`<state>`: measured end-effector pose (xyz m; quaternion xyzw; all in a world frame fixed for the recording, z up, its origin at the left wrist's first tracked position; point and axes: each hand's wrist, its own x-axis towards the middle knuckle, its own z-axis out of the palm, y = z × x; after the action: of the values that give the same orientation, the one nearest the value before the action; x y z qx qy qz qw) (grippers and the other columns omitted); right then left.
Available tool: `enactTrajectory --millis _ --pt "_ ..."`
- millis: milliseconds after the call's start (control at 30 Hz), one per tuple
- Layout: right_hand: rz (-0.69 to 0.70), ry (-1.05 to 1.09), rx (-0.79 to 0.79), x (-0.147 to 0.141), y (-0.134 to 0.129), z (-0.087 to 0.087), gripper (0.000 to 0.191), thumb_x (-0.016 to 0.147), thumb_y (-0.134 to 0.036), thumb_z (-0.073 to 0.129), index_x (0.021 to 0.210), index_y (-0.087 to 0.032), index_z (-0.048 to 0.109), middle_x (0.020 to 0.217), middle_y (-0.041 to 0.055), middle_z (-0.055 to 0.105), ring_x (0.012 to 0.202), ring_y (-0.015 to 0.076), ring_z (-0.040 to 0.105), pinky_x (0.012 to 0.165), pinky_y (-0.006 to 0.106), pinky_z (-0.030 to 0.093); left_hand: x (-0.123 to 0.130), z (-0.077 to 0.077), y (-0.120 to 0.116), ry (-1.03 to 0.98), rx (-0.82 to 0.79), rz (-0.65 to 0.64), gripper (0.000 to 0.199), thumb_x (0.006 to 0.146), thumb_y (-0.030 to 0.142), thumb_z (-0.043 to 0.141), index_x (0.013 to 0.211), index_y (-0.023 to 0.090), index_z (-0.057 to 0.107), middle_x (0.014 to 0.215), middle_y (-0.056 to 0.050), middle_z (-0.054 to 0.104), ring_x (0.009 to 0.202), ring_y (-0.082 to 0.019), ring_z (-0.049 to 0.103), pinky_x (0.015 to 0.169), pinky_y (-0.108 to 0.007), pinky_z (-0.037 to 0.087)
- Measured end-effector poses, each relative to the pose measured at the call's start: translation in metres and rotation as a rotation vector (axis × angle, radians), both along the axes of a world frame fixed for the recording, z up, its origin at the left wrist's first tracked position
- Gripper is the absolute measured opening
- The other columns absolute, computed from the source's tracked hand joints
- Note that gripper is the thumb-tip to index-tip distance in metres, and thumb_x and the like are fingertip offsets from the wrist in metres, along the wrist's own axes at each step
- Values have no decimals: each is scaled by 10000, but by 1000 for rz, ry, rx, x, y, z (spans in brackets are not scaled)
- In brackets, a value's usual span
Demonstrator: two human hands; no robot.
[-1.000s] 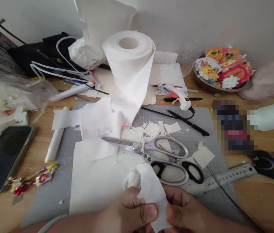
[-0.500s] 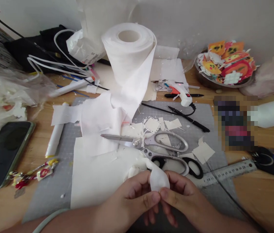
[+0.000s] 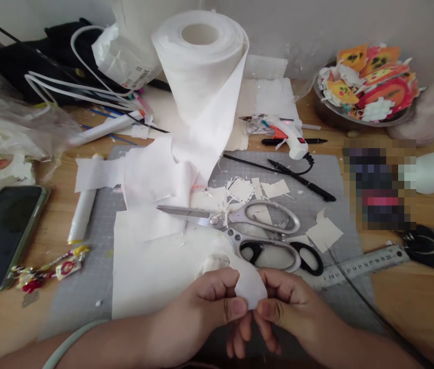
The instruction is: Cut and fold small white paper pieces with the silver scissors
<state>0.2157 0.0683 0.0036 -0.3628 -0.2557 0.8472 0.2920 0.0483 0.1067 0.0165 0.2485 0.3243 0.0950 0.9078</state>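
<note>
A small white piece [image 3: 251,286] with a rounded edge is pinched between both hands near the bottom centre. My left hand [image 3: 217,302] grips its left side with thumb and forefinger. On its right side, my right hand [image 3: 288,302] holds it the same way. Just beyond lie silver scissors [image 3: 235,233] with open blades, over black-handled scissors [image 3: 309,259]. A white sheet [image 3: 143,282] lies to the left under the hands. Behind stands a big roll of white material [image 3: 205,72], its loose end draped forward.
A grey cutting mat [image 3: 74,292] carries paper scraps [image 3: 242,189], a black pen [image 3: 305,182] and a steel ruler [image 3: 366,266]. A glue gun [image 3: 293,141] and a bowl [image 3: 366,120] of colourful pieces stand behind. A phone [image 3: 5,236] lies left.
The view has shifted slightly, so the table things appear higher. The white piece has turned a little between the fingers, and the thumbs are now slightly farther apart.
</note>
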Motion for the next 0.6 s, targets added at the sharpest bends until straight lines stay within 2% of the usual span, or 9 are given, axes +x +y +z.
enactTrajectory --millis 167,300,467,600 --pt "-18 82 -81 1 -1 -3 392 733 -475 619 826 -108 518 536 -3 543 434 77 488 482 228 417 1 2 0 -32 -39 8 282 740 400 593 753 121 556 580 -2 541 468 -70 485 479 -177 372" --pt "-21 151 -133 2 -1 -5 356 735 -445 631 769 -119 492 507 -12 536 398 62 470 421 188 389 0 0 -4 -30 -18 11 284 739 402 591 763 122 552 568 2 524 470 -80 481 495 -197 383" --pt "-20 101 -111 2 3 -1 337 736 -421 636 786 -131 473 553 -10 549 403 52 480 380 150 368 -4 -3 -8 45 192 45 275 790 416 521 788 141 522 623 -8 544 544 -90 480 569 -218 396" --pt "77 -37 -38 4 3 5 338 800 -461 535 767 -127 496 601 -2 546 427 38 478 412 145 372 -7 1 -7 183 316 -54 313 802 469 480 771 159 511 616 3 522 557 -94 465 534 -201 379"
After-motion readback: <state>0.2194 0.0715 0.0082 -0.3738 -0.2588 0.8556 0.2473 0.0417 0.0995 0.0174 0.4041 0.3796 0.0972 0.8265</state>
